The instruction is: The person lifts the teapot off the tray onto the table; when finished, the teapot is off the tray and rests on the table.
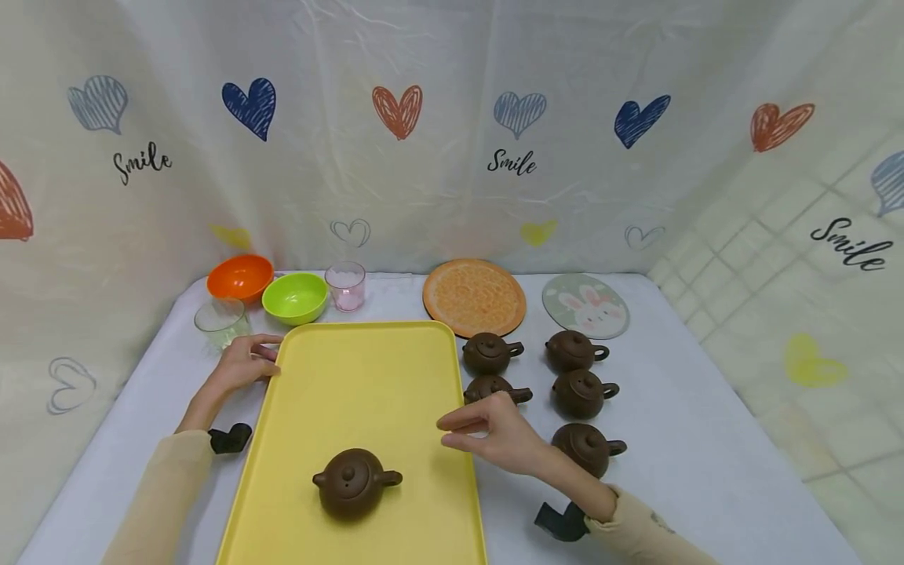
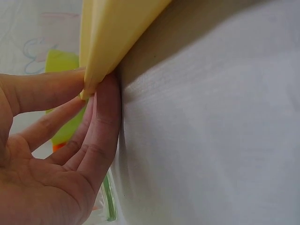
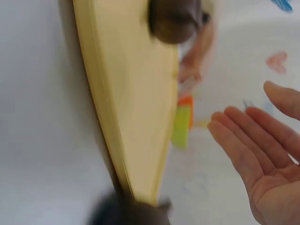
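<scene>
A yellow tray (image 1: pixel 367 377) lies in the middle of the white-covered table. One brown teapot (image 1: pixel 355 483) stands on its near part. My left hand (image 1: pixel 257 359) holds the tray's left rim near the far corner. In the left wrist view, this hand (image 2: pixel 86 101) pinches the tray's edge (image 2: pixel 112 28) between the thumb and the fingers under it. My right hand (image 1: pixel 469 433) hovers over the tray's right rim, holding nothing. In the right wrist view its fingers (image 3: pixel 243 150) are straight beside the tray (image 3: pixel 136 117) and the teapot (image 3: pixel 176 21).
Several more brown teapots (image 1: pixel 582 392) stand in two rows right of the tray. Along the back are an orange bowl (image 1: pixel 240 277), a green bowl (image 1: pixel 294 297), a pink glass (image 1: pixel 345 286), a clear glass (image 1: pixel 222 322), an orange round mat (image 1: pixel 474 297) and a bunny coaster (image 1: pixel 585 306).
</scene>
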Demonstrator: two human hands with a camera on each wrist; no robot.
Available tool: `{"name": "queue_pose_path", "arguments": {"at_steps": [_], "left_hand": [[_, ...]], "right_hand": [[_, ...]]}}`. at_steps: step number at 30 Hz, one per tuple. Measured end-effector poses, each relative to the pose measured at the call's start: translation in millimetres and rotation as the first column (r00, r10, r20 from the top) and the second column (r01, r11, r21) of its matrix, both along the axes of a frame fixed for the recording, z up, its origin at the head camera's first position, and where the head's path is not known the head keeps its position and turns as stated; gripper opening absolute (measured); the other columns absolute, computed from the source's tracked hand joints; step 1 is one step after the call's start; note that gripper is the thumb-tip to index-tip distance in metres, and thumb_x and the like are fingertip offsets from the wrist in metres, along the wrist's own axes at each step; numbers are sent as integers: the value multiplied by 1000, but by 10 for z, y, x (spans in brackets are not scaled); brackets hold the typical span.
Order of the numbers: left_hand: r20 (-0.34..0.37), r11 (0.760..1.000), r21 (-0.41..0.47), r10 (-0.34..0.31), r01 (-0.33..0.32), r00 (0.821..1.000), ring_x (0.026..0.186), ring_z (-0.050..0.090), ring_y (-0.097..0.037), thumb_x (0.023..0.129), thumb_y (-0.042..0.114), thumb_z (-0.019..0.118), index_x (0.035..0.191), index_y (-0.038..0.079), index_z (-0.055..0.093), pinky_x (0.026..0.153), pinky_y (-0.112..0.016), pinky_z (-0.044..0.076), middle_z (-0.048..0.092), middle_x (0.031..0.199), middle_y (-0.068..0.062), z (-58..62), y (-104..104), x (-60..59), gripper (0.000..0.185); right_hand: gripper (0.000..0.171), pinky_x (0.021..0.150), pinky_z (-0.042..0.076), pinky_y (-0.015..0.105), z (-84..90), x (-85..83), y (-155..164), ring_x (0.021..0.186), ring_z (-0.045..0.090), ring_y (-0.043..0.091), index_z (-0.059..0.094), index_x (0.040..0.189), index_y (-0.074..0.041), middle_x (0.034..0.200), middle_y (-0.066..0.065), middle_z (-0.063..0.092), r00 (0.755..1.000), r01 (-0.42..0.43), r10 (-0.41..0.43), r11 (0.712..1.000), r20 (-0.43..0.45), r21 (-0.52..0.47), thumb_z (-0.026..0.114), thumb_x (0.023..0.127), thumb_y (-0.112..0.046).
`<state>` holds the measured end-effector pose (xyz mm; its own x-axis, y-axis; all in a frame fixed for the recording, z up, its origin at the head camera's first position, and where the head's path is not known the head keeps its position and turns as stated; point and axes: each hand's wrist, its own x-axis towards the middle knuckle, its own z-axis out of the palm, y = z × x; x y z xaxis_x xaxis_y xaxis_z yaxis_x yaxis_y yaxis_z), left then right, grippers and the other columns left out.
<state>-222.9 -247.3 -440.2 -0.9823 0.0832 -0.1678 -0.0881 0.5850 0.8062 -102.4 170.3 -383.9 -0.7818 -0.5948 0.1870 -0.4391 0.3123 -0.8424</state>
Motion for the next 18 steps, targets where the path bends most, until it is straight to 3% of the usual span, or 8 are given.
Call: {"name": "queue_pose_path", "arguments": {"at_steps": [3, 8, 18], "left_hand": [[0, 1000, -6, -3, 3, 1000, 71, 60, -18, 76, -2, 66, 131, -11, 48, 63, -27, 55, 58, 99, -22, 6, -8, 6, 58], [-9, 1000, -17, -2, 1, 1000, 71, 59, -18, 76, -1, 66, 131, -11, 48, 62, -27, 55, 59, 98, -21, -15, -17, 24, 58], [-18, 1000, -7, -8, 8, 1000, 71, 59, -19, 76, -1, 66, 131, -11, 49, 62, -26, 54, 59, 96, -20, -3, -12, 11, 59]], "right_hand": [[27, 76, 57, 28, -124, 20, -214, 91, 70, 23, 72, 102, 6, 99, 14, 73, 999, -32, 32, 999, -1, -4, 73, 84, -14], [26, 77, 56, 26, -271, 86, -472, 92, 70, 21, 73, 101, 5, 99, 13, 72, 996, -48, 46, 999, 77, 21, 76, 81, -11], [19, 67, 55, 17, -406, 174, -692, 77, 69, 5, 76, 94, 1, 89, 11, 74, 989, -61, 59, 998, 135, 13, 78, 77, -6]]}}
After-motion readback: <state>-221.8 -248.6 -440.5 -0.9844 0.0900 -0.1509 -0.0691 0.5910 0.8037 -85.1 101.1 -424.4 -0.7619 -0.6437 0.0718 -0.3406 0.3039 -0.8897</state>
